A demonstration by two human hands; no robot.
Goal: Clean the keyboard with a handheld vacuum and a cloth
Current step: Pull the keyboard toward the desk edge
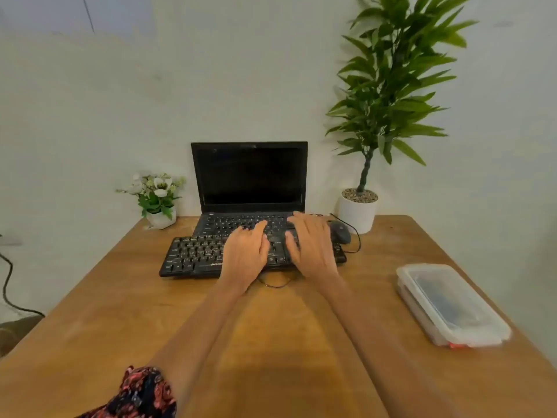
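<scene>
A black external keyboard (193,254) lies on the wooden table (150,312), just in front of an open black laptop (249,176). My left hand (245,256) rests flat over the middle of the keyboard, fingers relaxed and reaching toward the laptop's keys. My right hand (310,245) lies over the keyboard's right part, fingers spread and loose. Neither hand holds anything. No vacuum or cloth is in sight.
A black mouse (340,231) with its cable sits right of the laptop. A lidded clear plastic box (449,303) lies at the table's right side. A small flower pot (158,196) stands back left, a tall potted plant (358,211) back right. A wall is close behind.
</scene>
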